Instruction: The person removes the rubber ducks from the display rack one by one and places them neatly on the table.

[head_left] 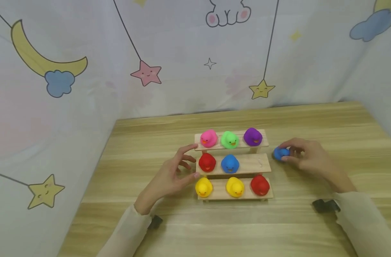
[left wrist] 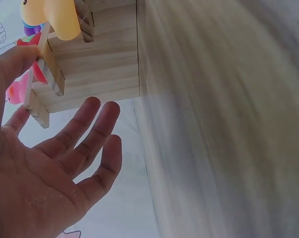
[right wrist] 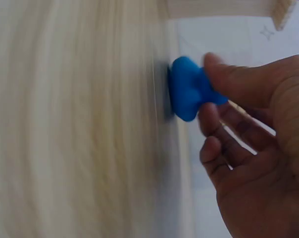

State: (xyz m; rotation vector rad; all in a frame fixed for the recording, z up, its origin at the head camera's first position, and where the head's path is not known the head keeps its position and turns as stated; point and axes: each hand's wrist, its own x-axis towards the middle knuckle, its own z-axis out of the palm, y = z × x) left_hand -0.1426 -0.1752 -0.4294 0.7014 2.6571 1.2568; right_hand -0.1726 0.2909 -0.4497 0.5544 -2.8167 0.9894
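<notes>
White cloth curtain (head_left: 182,92) printed with moons, stars and clouds, hanging at the far and left sides of a pale wood-grained bench (head_left: 234,228). On the bench stands a three-tiered, light wooden rack (head_left: 254,164). At its left end is the person's left grip (head_left: 169,178), a bare hand held wide, index finger and thumb at the ends of the far and middle tiers; whether it bears any weight cannot be told. To the right of the rack, the right grip (head_left: 314,159) is narrowed in a pinch on a small, rounded, blue rubber-like duck (head_left: 280,153), which is just beside the rack, low over the bench; contact with the bench cannot be judged. Smaller ducks' places, left to right: far tier, pink (head_left: 209,138), green (head_left: 230,140) and purple (head_left: 253,137); middle tier, red (head_left: 207,162) and blue (head_left: 230,164); near tier, two yellow (head_left: 204,187) and one red (head_left: 260,185). The step in hand is judged to be the taking up of the pinched duck; the next move would call for a firm pinch, a lift above tier height and a leftward carry to the middle tier's right end.
</notes>
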